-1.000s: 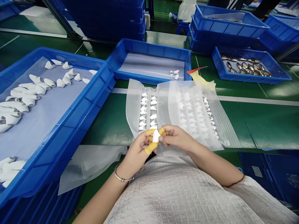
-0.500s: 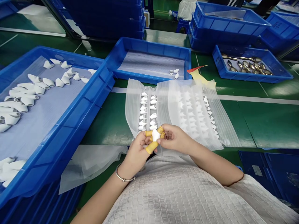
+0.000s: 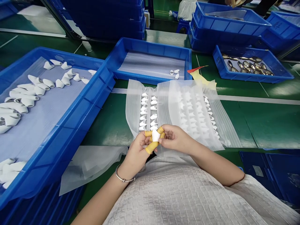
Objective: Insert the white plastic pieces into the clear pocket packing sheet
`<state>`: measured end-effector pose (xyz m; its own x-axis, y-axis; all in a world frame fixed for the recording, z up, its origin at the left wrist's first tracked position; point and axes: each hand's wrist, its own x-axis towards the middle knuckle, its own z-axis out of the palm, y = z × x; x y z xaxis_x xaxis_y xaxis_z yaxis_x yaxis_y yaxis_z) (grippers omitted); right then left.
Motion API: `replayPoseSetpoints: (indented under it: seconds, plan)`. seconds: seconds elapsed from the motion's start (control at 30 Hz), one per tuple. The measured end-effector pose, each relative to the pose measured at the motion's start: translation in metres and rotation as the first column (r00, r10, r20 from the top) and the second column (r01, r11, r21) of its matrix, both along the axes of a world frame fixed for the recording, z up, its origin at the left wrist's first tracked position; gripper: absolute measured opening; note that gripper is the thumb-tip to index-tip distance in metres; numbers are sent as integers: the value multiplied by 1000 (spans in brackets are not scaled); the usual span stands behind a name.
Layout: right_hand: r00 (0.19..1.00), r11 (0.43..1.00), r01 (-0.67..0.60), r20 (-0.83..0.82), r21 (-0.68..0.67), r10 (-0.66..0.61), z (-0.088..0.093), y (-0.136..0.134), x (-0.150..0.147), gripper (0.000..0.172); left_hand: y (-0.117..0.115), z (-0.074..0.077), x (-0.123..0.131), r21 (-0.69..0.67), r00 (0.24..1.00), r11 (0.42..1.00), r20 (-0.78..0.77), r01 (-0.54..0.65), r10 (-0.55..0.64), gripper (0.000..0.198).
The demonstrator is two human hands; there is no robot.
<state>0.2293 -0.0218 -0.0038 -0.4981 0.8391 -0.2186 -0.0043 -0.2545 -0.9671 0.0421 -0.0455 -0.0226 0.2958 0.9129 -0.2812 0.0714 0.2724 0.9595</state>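
Between my fingertips is a small white hollow piece (image 3: 155, 135), held up near the front edge of the green table. My left hand (image 3: 138, 146) is closed on it from the left, with yellow finger cots on thumb and fingers. From the right, my right hand (image 3: 174, 137) also grips it, yellow cots on its fingers. Just beyond my hands lies a translucent ribbed plastic sheet (image 3: 164, 107), with similar white pieces (image 3: 143, 109) set in rows. A fold of the sheet covers some rows on the right.
A large blue tray (image 3: 77, 115) of loose white pieces stands at left. Behind the sheet, another blue tray (image 3: 150, 78) holds several pieces. Shiny metal spoons (image 3: 252, 67) lie in a tray at back right. Red and yellow scraps (image 3: 199, 75) touch the sheet's far edge.
My hands and the white piece have shifted very slightly left; the grip looks the same. Something golden now shows at the top right, beyond the stacked trays.
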Motion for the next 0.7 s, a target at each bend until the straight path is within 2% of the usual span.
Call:
replayPoseSetpoints:
  seconds: [0.7]
  plan:
    - [999,1000,-6,-44,-30,5,-4,-2,-1,10,-2,0,-1,31,1000,999,-9,5,-5,27]
